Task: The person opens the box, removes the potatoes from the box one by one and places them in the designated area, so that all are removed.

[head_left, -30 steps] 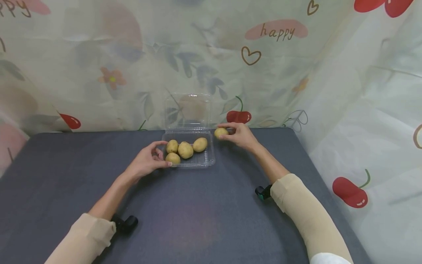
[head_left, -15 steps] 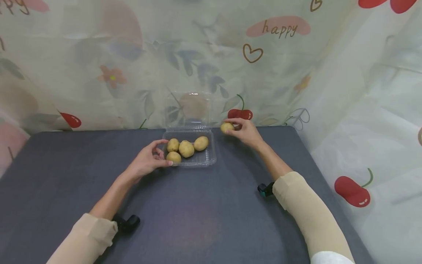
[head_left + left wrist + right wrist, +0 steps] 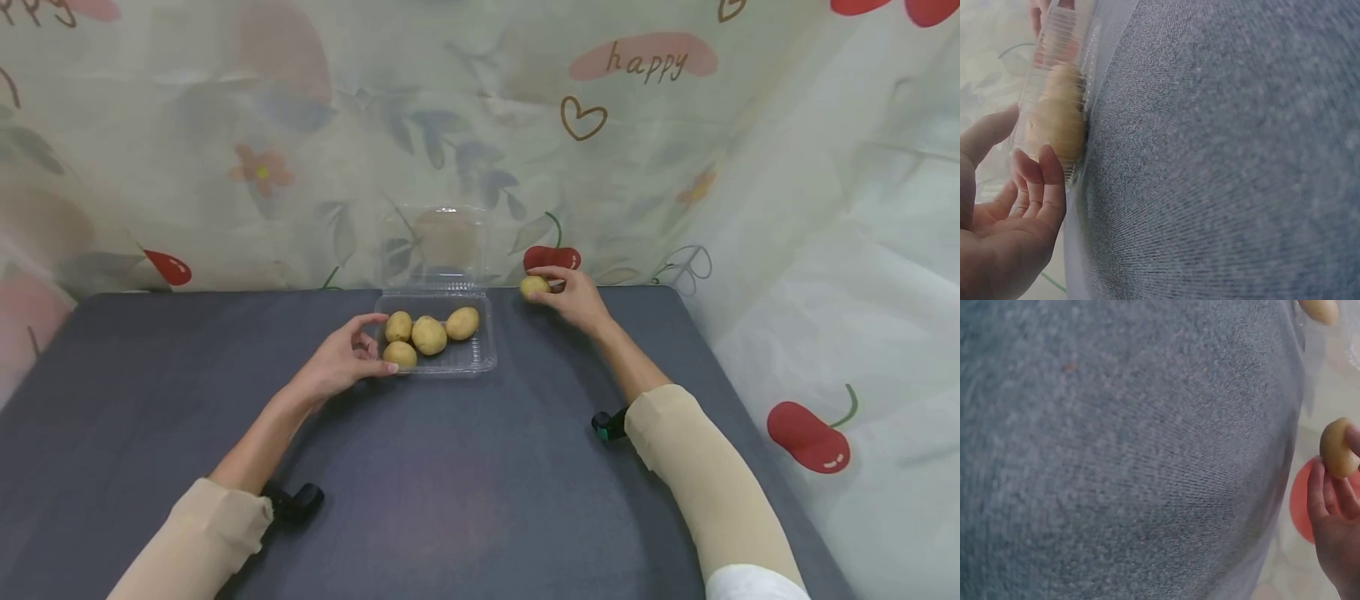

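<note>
A clear plastic clamshell container (image 3: 486,354) stands with its lid raised near the back edge of the table. Several potatoes (image 3: 429,336) lie inside, toward its left and middle. My left hand (image 3: 337,358) holds the container's left end, thumb at the front corner and a finger at the back corner. From the left wrist, the same hand (image 3: 1016,231) shows its fingertips against the ribbed wall. To the right of the container, my right hand (image 3: 577,302) pinches one potato (image 3: 534,288) between thumb and fingers. That potato (image 3: 1336,449) also shows in the right wrist view, above the fingers.
Dark grey cloth covers the table (image 3: 450,483). A printed curtain (image 3: 300,150) hangs directly behind the back edge, with the transparent lid (image 3: 435,242) standing before it. Another pale sheet (image 3: 847,292) hangs along the right side.
My right hand has moved to the right with its potato, away from the container. The left hand keeps its hold on the container's end.
</note>
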`<state>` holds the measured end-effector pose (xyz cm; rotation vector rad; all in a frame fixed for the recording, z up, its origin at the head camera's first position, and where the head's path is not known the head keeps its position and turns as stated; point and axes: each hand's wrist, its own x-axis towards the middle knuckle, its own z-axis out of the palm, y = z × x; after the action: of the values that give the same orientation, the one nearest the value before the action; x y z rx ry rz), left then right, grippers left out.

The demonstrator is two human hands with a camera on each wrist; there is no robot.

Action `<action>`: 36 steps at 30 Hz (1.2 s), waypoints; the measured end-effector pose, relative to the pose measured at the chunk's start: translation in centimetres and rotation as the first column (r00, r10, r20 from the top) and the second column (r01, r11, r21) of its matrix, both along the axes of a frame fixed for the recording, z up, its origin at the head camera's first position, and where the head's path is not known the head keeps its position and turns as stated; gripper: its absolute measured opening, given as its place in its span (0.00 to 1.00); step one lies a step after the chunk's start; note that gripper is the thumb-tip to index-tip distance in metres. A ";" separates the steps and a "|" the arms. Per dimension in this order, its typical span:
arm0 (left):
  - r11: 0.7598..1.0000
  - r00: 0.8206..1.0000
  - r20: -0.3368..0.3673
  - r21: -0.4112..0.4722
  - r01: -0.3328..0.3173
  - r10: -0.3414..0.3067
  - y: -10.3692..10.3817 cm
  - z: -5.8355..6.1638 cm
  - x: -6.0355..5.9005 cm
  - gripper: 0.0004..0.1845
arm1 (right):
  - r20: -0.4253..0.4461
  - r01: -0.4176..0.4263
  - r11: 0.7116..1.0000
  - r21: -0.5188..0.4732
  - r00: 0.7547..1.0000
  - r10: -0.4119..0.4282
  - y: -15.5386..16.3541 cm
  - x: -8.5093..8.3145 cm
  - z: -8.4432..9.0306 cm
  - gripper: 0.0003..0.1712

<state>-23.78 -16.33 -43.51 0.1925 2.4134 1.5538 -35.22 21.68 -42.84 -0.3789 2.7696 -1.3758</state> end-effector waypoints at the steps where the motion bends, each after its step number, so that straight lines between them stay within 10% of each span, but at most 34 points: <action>1: 1.000 1.000 -0.001 -0.001 -0.001 0.001 0.0 0.0 0.0 0.44 | 0.000 0.002 1.000 -0.003 1.000 -0.002 0.0 0.0 0.0 0.26; 36: 1.000 1.000 -0.003 0.013 -0.009 0.009 0.0 -0.1 0.1 0.44 | 0.043 0.082 0.996 0.029 0.996 -0.083 2.2 -0.6 -2.5 0.30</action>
<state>-23.65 -16.36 -43.59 0.1868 2.4109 1.5748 -35.83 23.86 -45.32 -0.2333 2.7941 -1.3445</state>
